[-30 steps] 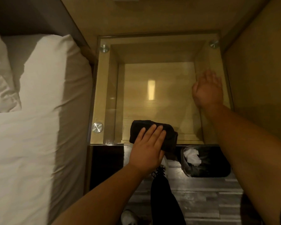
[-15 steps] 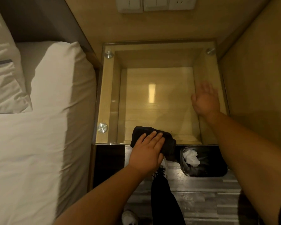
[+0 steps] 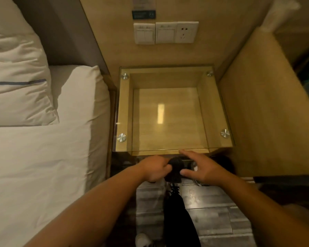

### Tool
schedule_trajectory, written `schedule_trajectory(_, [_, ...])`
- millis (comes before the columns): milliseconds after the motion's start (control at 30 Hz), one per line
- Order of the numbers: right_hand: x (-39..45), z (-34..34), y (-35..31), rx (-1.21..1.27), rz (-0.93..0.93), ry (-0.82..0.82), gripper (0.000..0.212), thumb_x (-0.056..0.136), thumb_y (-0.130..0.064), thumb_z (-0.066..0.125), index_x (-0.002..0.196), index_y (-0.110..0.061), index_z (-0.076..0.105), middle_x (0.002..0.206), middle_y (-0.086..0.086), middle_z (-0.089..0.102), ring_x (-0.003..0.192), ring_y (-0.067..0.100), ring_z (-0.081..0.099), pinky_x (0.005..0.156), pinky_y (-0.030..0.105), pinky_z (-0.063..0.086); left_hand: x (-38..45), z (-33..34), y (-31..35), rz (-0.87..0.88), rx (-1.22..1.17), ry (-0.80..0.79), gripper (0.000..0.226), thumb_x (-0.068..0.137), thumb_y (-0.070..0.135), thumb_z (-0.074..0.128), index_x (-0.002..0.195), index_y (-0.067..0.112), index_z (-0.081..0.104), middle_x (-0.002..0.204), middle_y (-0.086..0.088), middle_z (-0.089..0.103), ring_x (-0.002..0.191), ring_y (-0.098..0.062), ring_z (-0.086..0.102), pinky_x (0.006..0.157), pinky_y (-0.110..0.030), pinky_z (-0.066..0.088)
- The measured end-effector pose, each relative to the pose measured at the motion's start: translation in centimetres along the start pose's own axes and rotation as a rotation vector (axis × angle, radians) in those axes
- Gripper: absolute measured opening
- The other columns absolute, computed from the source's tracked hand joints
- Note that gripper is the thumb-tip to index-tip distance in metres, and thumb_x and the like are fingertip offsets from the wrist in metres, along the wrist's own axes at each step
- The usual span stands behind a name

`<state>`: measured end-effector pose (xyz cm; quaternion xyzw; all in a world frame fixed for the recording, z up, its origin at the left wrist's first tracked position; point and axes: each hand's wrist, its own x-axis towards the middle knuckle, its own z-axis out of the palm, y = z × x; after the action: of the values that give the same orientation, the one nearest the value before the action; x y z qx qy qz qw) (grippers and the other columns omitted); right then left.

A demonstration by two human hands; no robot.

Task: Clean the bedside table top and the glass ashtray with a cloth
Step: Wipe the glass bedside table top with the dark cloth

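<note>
The bedside table (image 3: 122,107) is a wooden box with a clear glass top fixed by round metal studs at its corners. Nothing stands on the glass. No ashtray is in view. My left hand (image 3: 154,169) is held in the air just in front of the table's near edge, clenched on a bunched black cloth (image 3: 176,169). My right hand (image 3: 202,167) is beside it with fingers spread, fingertips at the cloth's right side. Whether the right hand grips the cloth is unclear.
A bed with white sheets (image 3: 43,157) and a pillow (image 3: 16,82) lies close on the left. A wooden panel (image 3: 268,111) walls the table's right side. Switches and a socket (image 3: 166,32) sit on the wall behind. A bin is mostly hidden below my hands.
Both hands have left the glass top and drawn back toward me. The cloth went from flat under my left palm to bunched in my fist. The view pulled back and up.
</note>
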<state>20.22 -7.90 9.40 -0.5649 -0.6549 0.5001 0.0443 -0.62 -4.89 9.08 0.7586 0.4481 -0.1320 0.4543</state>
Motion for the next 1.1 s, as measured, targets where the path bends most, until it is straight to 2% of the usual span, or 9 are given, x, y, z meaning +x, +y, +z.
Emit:
schedule_trajectory(167, [-4.7, 0.4, -3.5, -0.124, -0.025, -0.021, 0.074, 0.082, -0.035, 0.072, 0.145, -0.032, 0.033, 0.139, -0.009, 0.043, 0.130, 0.010, 0.042, 0.106, 0.024, 0.035, -4.5, -1.2, 3.9, 0.024, 0.096, -0.142, 0.034, 0.097, 0.035, 0.041, 0.110, 0.010, 0.060, 0.104, -0.014, 0.064, 0.092, -0.029, 0.059, 0.081, -0.037, 0.047])
schedule_trajectory(300, [-8.0, -0.6, -5.4, -0.206, -0.117, -0.067, 0.075, 0.079, -0.036, 0.073, 0.143, -0.040, 0.034, 0.146, -0.016, 0.030, 0.132, 0.002, 0.030, 0.109, 0.026, 0.032, -7.9, -1.5, 7.5, 0.071, 0.148, -0.208, 0.033, 0.097, 0.034, 0.041, 0.109, 0.009, 0.060, 0.099, -0.009, 0.060, 0.088, -0.025, 0.056, 0.076, -0.034, 0.043])
schedule_trajectory(367, [-9.4, -0.9, -6.1, -0.261, -0.131, -0.083, 0.055, 0.080, -0.035, 0.072, 0.130, -0.038, 0.051, 0.133, -0.013, 0.049, 0.121, 0.003, 0.045, 0.102, 0.028, 0.040, -9.1, -1.4, 9.0, 0.078, 0.155, -0.213, 0.030, 0.097, 0.033, 0.042, 0.106, 0.010, 0.059, 0.094, -0.008, 0.058, 0.083, -0.024, 0.055, 0.070, -0.032, 0.039])
schedule_trajectory(433, [-10.9, -1.2, -6.6, -0.302, -0.120, -0.046, 0.029, 0.081, -0.033, 0.071, 0.109, -0.031, 0.063, 0.105, -0.009, 0.061, 0.097, 0.006, 0.055, 0.088, 0.034, 0.049, -10.0, -1.2, 10.0, 0.071, 0.152, -0.209, 0.028, 0.097, 0.034, 0.042, 0.101, 0.011, 0.058, 0.092, -0.009, 0.060, 0.080, -0.024, 0.055, 0.067, -0.032, 0.039])
schedule_trajectory(567, [-14.0, -1.9, -7.3, -0.343, -0.130, 0.039, 0.014, 0.079, -0.030, 0.069, 0.086, -0.024, 0.059, 0.088, -0.007, 0.055, 0.082, 0.009, 0.053, 0.075, 0.036, 0.050, -11.7, -0.1, 10.5, 0.152, 0.177, -0.104, 0.025, 0.095, 0.039, 0.047, 0.104, 0.018, 0.059, 0.083, -0.001, 0.060, 0.074, -0.019, 0.056, 0.068, -0.033, 0.045])
schedule_trajectory(700, [-17.4, -2.4, -7.2, -0.313, -0.071, 0.124, 0.016, 0.077, -0.031, 0.069, 0.088, -0.023, 0.060, 0.085, -0.007, 0.058, 0.078, 0.009, 0.056, 0.071, 0.034, 0.053, -12.9, 3.4, 10.7, 0.167, 0.189, 0.100, 0.020, 0.089, 0.040, 0.058, 0.105, 0.028, 0.055, 0.091, 0.005, 0.063, 0.080, -0.014, 0.059, 0.068, -0.030, 0.048])
schedule_trajectory(833, [-22.1, -2.9, -5.9, -0.310, 0.019, 0.187, 0.015, 0.080, -0.029, 0.069, 0.084, -0.025, 0.055, 0.080, -0.009, 0.056, 0.073, 0.008, 0.055, 0.063, 0.025, 0.049, -12.7, 6.6, 13.2, 0.173, 0.213, 0.283, 0.019, 0.092, 0.033, 0.055, 0.110, 0.029, 0.056, 0.103, 0.005, 0.059, 0.092, -0.015, 0.057, 0.072, -0.027, 0.046])
schedule_trajectory(1000, [-30.5, -3.5, -0.7, -0.355, 0.182, 0.364, 0.018, 0.084, -0.026, 0.066, 0.096, -0.030, 0.053, 0.096, -0.006, 0.061, 0.084, 0.012, 0.059, 0.068, 0.024, 0.044, -11.3, 8.0, 20.5, 0.351, 0.492, 0.391, 0.032, 0.094, 0.029, 0.053, 0.127, 0.027, 0.056, 0.116, 0.001, 0.064, 0.105, -0.020, 0.058, 0.090, -0.034, 0.048])
schedule_trajectory(1100, [-36.6, -3.6, 3.3, -0.437, 0.170, 0.481, 0.030, 0.084, -0.024, 0.063, 0.113, -0.029, 0.060, 0.109, -0.006, 0.064, 0.098, 0.017, 0.061, 0.081, 0.028, 0.044, -11.0, 10.0, 26.6, 0.455, 0.679, 0.389, 0.031, 0.095, 0.025, 0.053, 0.126, 0.025, 0.054, 0.115, -0.001, 0.066, 0.104, -0.023, 0.060, 0.088, -0.037, 0.049])
